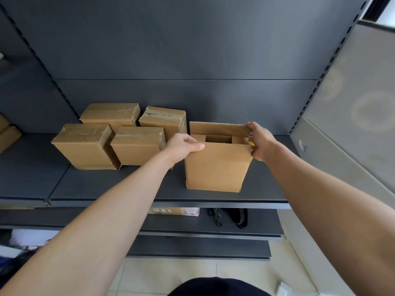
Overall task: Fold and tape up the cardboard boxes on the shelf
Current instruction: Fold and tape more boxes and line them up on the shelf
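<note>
1. At the far left edge, a few more cardboard pieces (7,133) lie on the neighbouring bay, cut off by the frame.
2. On the dark grey shelf (96,184), four closed boxes stand in two rows, touching or just beside one another: the front-left box (85,146), the back-left box (111,114), the front-middle box (136,146) and the back-right box (163,120). All have clear tape across their tops.
3. The left hand (181,148) grips the upper left corner of the open box's near flap, with the thumb laid along its top edge.
4. The open box (215,167) stands upright near the front of the shelf, just right of the taped group. Its two short side flaps are folded inward, while the near and far long flaps stand up.
5. The right hand (261,142) pinches the right end of the far flap with curled fingers, and its thumb sits by the near flap's right corner.
6. A sliver of something yellow (251,143) shows between the box and the right hand; what it is cannot be told.
7. On the lower shelf (106,221) lie a labelled parcel (175,211) and black straps (239,217).
</note>
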A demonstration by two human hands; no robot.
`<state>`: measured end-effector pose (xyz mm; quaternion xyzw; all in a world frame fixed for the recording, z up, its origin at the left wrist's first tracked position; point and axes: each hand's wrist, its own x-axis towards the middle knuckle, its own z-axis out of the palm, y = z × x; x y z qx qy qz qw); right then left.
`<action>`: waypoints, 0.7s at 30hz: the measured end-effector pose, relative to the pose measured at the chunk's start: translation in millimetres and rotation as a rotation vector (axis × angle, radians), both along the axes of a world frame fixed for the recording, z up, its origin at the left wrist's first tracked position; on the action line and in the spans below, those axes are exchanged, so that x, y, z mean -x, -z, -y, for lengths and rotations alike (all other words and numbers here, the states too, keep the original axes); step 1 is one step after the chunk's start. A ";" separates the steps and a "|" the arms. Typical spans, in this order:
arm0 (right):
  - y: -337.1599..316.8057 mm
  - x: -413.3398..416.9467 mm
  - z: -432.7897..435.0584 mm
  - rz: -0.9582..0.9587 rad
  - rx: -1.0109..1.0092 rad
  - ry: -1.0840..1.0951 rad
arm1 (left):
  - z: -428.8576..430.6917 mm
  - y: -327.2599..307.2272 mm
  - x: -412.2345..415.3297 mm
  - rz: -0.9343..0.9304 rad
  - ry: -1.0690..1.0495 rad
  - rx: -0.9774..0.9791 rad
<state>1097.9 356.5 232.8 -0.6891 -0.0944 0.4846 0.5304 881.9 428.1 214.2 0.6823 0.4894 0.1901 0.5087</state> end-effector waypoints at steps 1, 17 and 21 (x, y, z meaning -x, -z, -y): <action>1.0 -0.9 0.0 -0.004 -0.003 0.000 | 0.7 0.3 -1.9 -0.017 -0.037 -0.017; 14.6 4.6 4.2 0.033 -0.024 -0.083 | -3.2 -3.7 -10.3 -0.037 0.021 -0.034; 24.0 7.6 5.4 0.135 -0.028 -0.176 | -3.4 -1.2 -11.4 -0.087 0.025 -0.087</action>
